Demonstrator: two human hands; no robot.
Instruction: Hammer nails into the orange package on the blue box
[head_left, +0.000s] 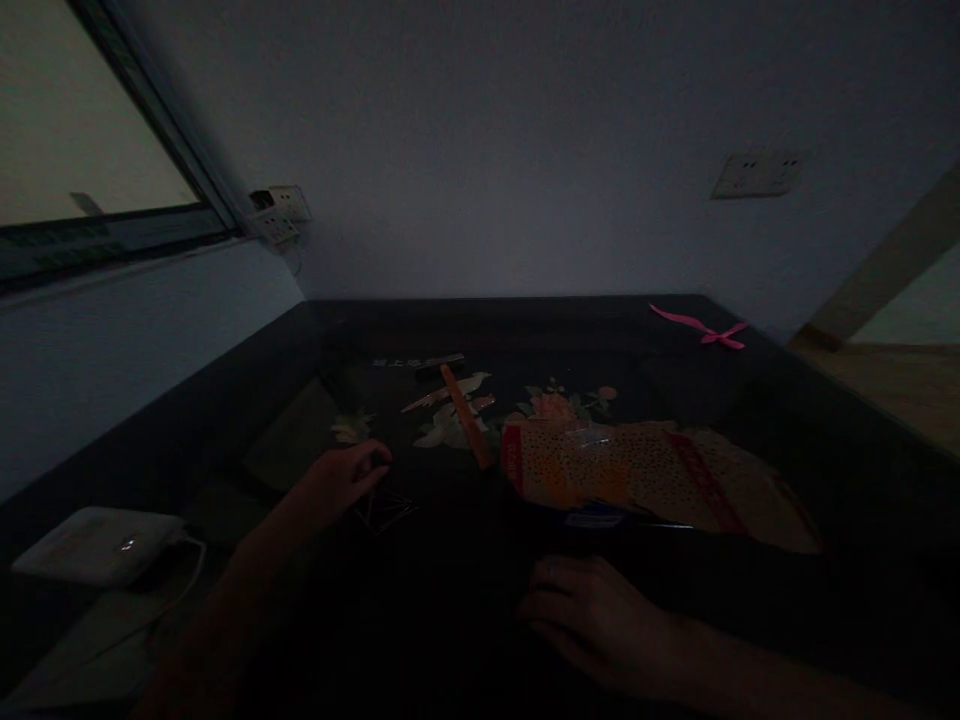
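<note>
Holding my left hand (341, 485) beside the thin wire pieces (386, 510) on the dark table (750, 400), curled fingers' grip too dim to tell, right hand (592, 610) flat, fingers spread, orange-handled tool (465, 415) apparently untouched: work barely begun, I judge

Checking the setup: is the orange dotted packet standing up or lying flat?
Lying flat: the orange dotted packet spreads its broad printed face upward on the dark table, just beyond the right hand.
</note>
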